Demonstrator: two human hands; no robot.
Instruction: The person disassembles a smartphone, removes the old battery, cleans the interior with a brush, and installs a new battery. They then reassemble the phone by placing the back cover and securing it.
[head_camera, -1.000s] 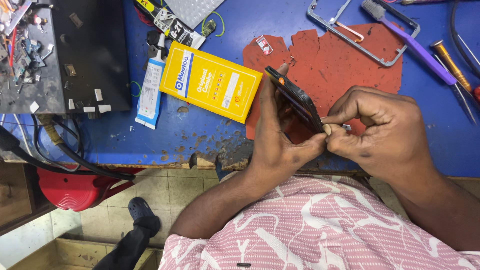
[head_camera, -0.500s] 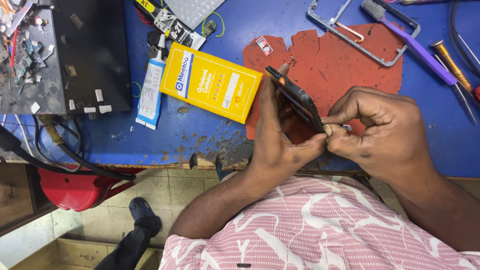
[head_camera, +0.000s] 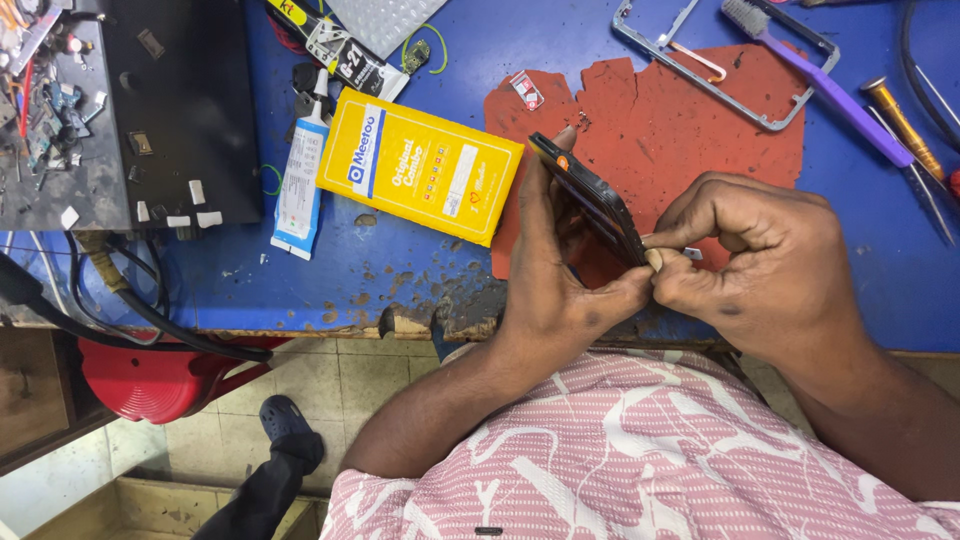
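My left hand (head_camera: 555, 270) grips a dark mobile phone (head_camera: 590, 196) on its edge, tilted above a torn red mat (head_camera: 690, 130) on the blue workbench (head_camera: 250, 270). My right hand (head_camera: 765, 260) pinches a small flat pale piece (head_camera: 678, 254) against the phone's lower end, thumb and forefinger closed on it. What the piece is cannot be made out. Both hands touch at the phone's near corner.
A yellow flat packet (head_camera: 420, 165) and a white glue tube (head_camera: 300, 180) lie left of the mat. A metal phone frame (head_camera: 720, 75), purple toothbrush (head_camera: 820, 85) and screwdrivers (head_camera: 905, 130) lie at the back right. A black box (head_camera: 170, 110) sits far left, a red stool (head_camera: 160, 375) below.
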